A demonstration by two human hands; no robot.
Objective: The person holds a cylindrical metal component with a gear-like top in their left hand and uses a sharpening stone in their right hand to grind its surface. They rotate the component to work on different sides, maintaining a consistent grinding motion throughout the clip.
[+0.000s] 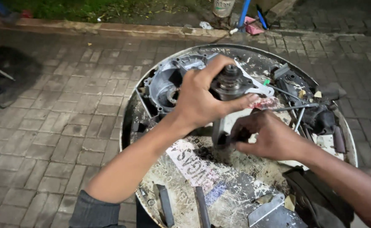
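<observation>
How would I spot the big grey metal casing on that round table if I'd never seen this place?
Find the round, scratched metal table on the brick paving. At its far left edge, just behind the left hand, lies the grey engine casing. Unlike the dark, slim tools around it, it is pale cast metal, broad, with a deep round hollow in its middle.

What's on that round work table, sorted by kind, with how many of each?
Hands: 2, left hand, right hand
Gear part in the left hand: 1
Grey metal engine casing: 1
Dark flat bars near the front rim: 2
Total: 6
</observation>
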